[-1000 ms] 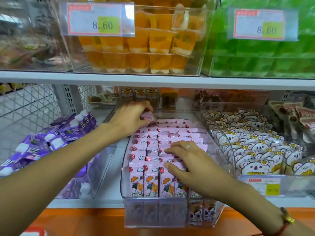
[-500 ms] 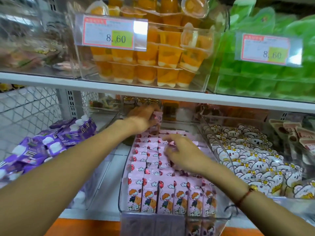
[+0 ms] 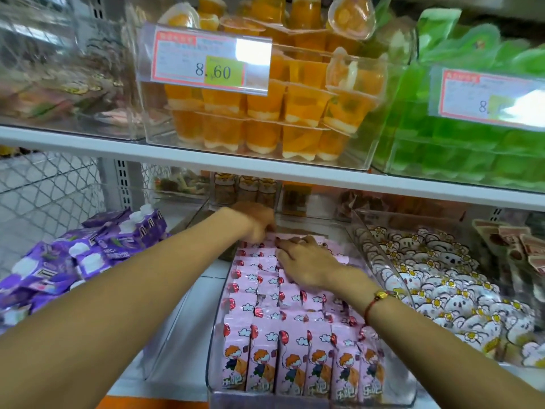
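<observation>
A clear plastic bin (image 3: 265, 400) on the lower shelf holds several rows of pink snack packets (image 3: 292, 364) printed with a cartoon child and a balloon. My left hand (image 3: 256, 222) reaches to the back of the bin, its fingers curled down round a pink packet in the rear row. My right hand (image 3: 306, 261) lies on top of the packets in the middle rows with its fingers stretched out flat, pressing them. A red cord bracelet (image 3: 376, 301) circles that wrist.
Purple pouches (image 3: 97, 249) lie left of the bin. A bin of white flower-print packets (image 3: 442, 290) stands to the right. The white upper shelf (image 3: 118, 149) hangs low over my hands, carrying orange jelly cups (image 3: 265, 107) and green packs (image 3: 457, 154).
My left hand has lowered the pink packet it held up down to the back row. My right hand slid from the front packets toward the back. The view tilted upward.
</observation>
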### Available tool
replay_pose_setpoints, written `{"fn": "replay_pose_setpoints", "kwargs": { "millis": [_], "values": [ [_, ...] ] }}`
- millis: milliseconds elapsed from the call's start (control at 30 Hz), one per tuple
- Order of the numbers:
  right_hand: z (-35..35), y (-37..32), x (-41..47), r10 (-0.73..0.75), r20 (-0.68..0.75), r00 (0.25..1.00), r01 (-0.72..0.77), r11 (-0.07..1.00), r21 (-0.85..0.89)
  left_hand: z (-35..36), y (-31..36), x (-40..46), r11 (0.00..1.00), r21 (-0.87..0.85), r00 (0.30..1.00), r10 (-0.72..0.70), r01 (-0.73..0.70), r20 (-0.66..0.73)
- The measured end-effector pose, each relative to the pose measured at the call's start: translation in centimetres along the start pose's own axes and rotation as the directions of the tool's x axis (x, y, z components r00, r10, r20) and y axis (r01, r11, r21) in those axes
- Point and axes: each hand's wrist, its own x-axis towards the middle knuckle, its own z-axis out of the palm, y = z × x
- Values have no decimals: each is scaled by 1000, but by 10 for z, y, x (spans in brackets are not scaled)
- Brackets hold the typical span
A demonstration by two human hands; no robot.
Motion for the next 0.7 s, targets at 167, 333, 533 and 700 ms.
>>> {"fn": "replay_pose_setpoints", "kwargs": {
  "millis": [167,333,533,700],
  "values": [
    [-10,-15,-61,-94,-66,993,94,996,0,-2,2,-9,997,-73,999,16,-19,-39],
    [5,-16,-143,-157,-89,984,157,988,-6,-5,8,-13,1000,-13,996,2,-1,89],
    [19,-7,-154,-169,-117,979,166,986,-30,0,20,-12,995,62,997,-73,75,-37],
    [24,-5,-152,-182,-157,971,185,983,0,-5,21,-12,969,-177,965,-202,172,-166]
  ]
}}
